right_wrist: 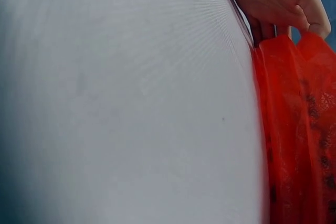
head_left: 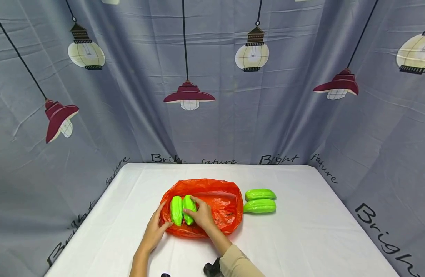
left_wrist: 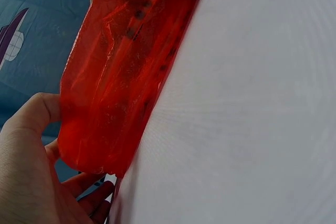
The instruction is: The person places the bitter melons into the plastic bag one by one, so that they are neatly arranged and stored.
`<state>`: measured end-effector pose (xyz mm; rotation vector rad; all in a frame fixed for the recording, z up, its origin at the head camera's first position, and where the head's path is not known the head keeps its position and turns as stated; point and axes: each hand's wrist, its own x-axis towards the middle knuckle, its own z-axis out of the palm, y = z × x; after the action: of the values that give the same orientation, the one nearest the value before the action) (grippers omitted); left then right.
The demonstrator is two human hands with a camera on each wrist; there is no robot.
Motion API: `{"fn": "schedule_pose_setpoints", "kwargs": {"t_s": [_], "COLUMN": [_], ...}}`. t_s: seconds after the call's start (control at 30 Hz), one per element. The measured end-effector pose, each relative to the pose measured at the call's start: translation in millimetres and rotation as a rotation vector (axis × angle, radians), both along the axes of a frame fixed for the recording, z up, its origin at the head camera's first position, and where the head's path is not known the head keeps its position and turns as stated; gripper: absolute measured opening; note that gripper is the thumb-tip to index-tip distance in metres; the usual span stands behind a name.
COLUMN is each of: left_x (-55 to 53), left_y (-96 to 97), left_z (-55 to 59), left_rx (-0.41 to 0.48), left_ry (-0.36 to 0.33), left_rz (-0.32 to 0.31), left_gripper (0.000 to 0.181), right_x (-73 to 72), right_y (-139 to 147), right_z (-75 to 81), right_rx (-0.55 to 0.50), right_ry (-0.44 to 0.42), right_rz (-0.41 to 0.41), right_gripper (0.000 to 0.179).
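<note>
Count: four green vegetables (head_left: pixel 176 211) (head_left: pixel 189 209) (head_left: pixel 260 194) (head_left: pixel 260 206), two bagged, two outside. One bag (head_left: pixel 227 207). Two hands (head_left: pixel 153 232) (head_left: pixel 203 216). One table (head_left: pixel 302 234). Printed lamps (head_left: pixel 189 93): six.

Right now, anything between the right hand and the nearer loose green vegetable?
Yes: the right side of the red bag lies between the right hand, which pinches another vegetable inside the bag, and the nearer loose vegetable. The hand would probably need to lift over that side.

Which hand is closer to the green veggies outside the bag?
Right. The right hand is over the bag, left of those veggies; the left hand is farther, at the bag's left side.
</note>
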<state>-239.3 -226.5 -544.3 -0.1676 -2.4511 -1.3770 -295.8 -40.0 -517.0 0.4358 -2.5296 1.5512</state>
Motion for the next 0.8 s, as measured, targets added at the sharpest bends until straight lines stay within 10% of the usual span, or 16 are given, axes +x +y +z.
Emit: {"fn": "schedule_pose_setpoints", "kwargs": {"t_s": [0.8], "left_x": [1.1], "left_y": [0.2], "left_z": [1.3], "left_rx": [0.021], "left_ry": [-0.007], "left_rz": [-0.006], "left_gripper": [0.077], "right_x": [1.2], "right_y": [0.3], "right_z": [-0.7], "right_rx": [0.001], "right_ry": [-0.013], "right_rz": [0.001], "right_gripper": [0.058]}}
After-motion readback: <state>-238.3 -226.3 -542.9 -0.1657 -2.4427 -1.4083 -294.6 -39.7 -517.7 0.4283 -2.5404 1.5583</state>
